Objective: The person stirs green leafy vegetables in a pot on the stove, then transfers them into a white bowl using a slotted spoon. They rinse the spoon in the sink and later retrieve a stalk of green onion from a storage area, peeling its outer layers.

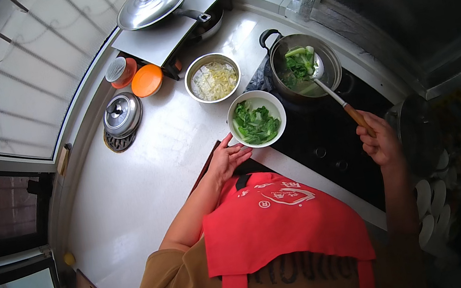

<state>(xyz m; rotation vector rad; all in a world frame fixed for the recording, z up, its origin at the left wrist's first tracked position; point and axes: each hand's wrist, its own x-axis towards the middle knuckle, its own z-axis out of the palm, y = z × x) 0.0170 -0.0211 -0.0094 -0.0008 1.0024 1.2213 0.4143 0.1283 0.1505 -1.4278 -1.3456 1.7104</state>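
My right hand grips the wooden handle of a metal skimmer ladle. Its head is inside a dark pot on the cooktop, under a clump of cooked leafy greens. Steam rises faintly from the pot, and some greens lie lower in it. With thumb at the side and fingers beneath, my left hand holds the near left edge of a white bowl. Green leaves fill much of that bowl, which is beside the pot, over the edge between counter and cooktop.
A steel bowl of bean sprouts stands behind the white bowl. Left of it are an orange bowl and a pot lid. A lidded wok sits on a raised shelf. The black cooktop borders the window side.
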